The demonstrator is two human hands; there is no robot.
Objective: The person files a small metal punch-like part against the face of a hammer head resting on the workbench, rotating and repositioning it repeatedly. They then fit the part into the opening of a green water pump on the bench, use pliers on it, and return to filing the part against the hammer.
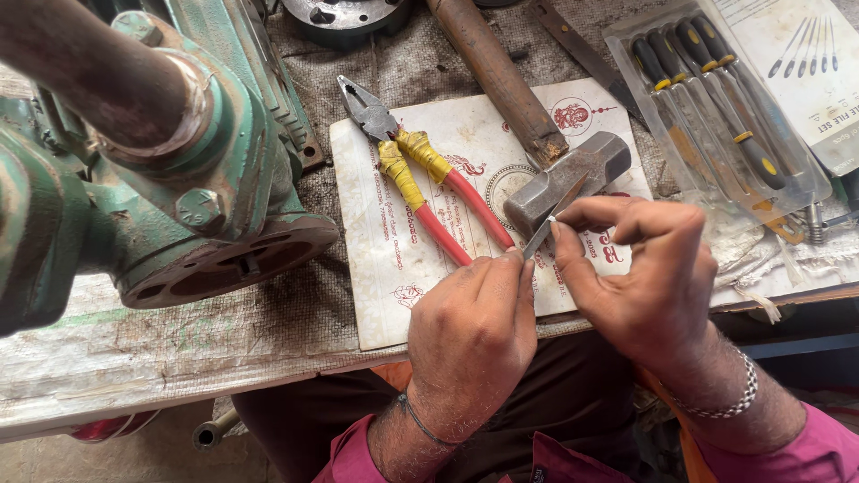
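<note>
I see a green cast-iron pump body [161, 170] at left, red-handled pliers [420, 179] on a printed card [394, 259], then my left hand [470, 335] and right hand [649, 282] pinching a thin grey metal strip [546, 234] beside the steel hammer [559, 174].

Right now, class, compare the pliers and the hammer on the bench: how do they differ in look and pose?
The pliers have red handles wrapped in yellow tape; the hammer has a plain brown wooden handle. The pliers' handles are spread apart and their jaws point up-left; the hammer's single handle runs to the top edge, its grey steel head nearest the hands. Both lie flat, partly on the printed card, untouched.
</note>
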